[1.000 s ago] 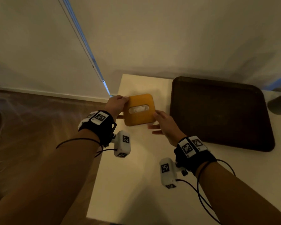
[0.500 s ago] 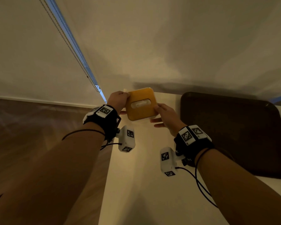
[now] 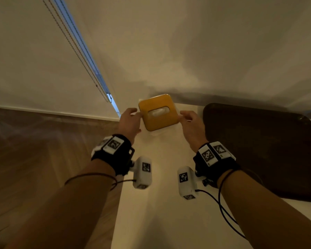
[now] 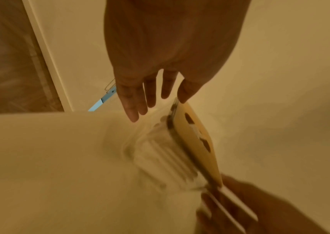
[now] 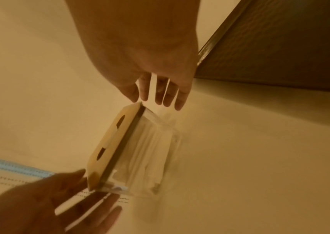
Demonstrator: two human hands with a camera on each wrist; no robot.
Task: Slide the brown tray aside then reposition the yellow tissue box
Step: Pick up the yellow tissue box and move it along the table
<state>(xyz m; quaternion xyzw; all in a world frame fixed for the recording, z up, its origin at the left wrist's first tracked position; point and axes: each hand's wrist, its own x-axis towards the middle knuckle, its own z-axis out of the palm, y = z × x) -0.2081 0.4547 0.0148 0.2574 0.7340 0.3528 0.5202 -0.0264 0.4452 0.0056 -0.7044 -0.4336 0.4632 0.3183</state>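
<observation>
Tissue box: the yellow tissue box (image 3: pixel 158 112) sits at the far left corner of the white table (image 3: pixel 162 203) — yellow lid up, clear body beneath.
My left hand (image 3: pixel 130 121): fingers straight and relaxed, thumb tip at the lid's left edge, nothing grasped.
My right hand (image 3: pixel 192 124): loose too, fingertips just beside the right edge.
Tray: the brown tray (image 3: pixel 262 150) lies to the right — apart from the box.

A white table (image 3: pixel 151 203) stands against a pale wall (image 3: pixel 205 51) (dimly lit), beside a wooden floor (image 3: pixel 34 168).
</observation>
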